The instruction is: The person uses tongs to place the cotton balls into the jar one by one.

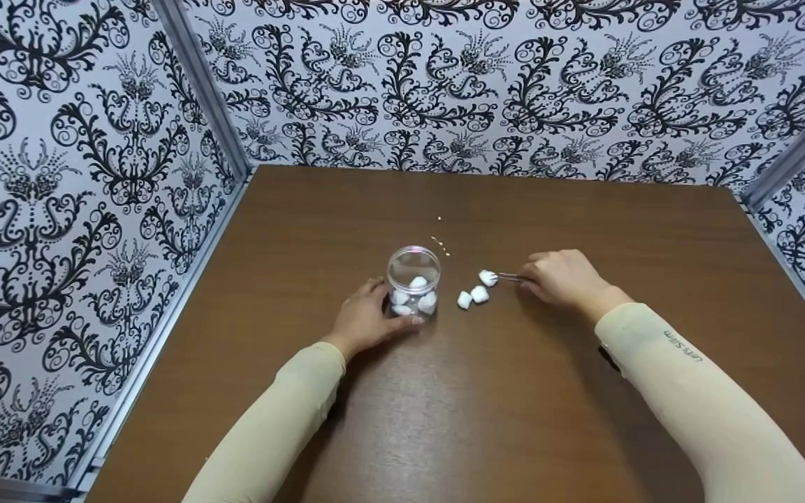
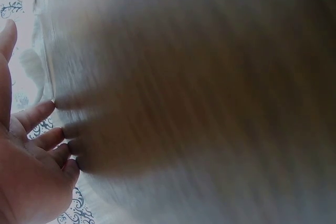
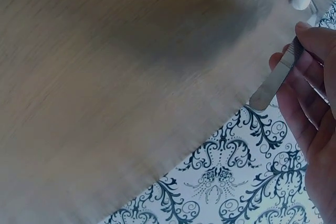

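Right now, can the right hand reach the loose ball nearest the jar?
Probably yes: the right hand holds tweezers nearby and nothing covers that ball, though a second ball sits alongside and the tweezers seem at a third ball.

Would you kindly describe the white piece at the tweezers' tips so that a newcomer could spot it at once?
On the brown table, look between the clear jar and the right hand, where three white pieces form a small cluster. The wanted piece is rightmost and nearest the back wall; unlike its two neighbours, it touches the tips of the tweezers.
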Motion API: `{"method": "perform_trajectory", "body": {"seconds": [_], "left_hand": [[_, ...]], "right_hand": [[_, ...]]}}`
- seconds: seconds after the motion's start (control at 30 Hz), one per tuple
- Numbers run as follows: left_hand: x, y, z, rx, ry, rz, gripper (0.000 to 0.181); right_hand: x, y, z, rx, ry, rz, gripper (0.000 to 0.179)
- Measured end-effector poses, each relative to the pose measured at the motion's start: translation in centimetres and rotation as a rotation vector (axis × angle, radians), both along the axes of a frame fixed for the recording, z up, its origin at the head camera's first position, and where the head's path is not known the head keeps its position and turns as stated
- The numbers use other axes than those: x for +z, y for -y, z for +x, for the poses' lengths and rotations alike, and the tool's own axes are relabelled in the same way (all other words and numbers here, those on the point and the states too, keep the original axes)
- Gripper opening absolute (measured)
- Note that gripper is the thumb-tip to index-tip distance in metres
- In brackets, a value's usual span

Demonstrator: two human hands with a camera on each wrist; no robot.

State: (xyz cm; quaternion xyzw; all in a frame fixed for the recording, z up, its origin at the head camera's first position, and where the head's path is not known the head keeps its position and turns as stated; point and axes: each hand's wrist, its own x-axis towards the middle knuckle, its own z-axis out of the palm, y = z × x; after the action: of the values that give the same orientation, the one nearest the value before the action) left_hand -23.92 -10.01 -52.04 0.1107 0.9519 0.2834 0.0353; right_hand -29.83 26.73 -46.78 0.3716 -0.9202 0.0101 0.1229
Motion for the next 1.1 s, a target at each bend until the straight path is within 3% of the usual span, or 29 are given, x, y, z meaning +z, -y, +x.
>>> {"method": "perform_trajectory", "body": {"seconds": [0.43, 1.1], "left_hand": [[-0.01, 0.04, 0.13, -0.006, -0.025, 0.000, 0.091], [0.06, -0.03, 0.03, -0.002, -0.001, -0.012, 0.095]], "right_hand": [[-0.27, 0.30, -0.08, 0.007, 0.041, 0.023, 0.004], [-0.45, 0.25, -0.14, 0.002, -0.012, 0.007, 0.006]]}}
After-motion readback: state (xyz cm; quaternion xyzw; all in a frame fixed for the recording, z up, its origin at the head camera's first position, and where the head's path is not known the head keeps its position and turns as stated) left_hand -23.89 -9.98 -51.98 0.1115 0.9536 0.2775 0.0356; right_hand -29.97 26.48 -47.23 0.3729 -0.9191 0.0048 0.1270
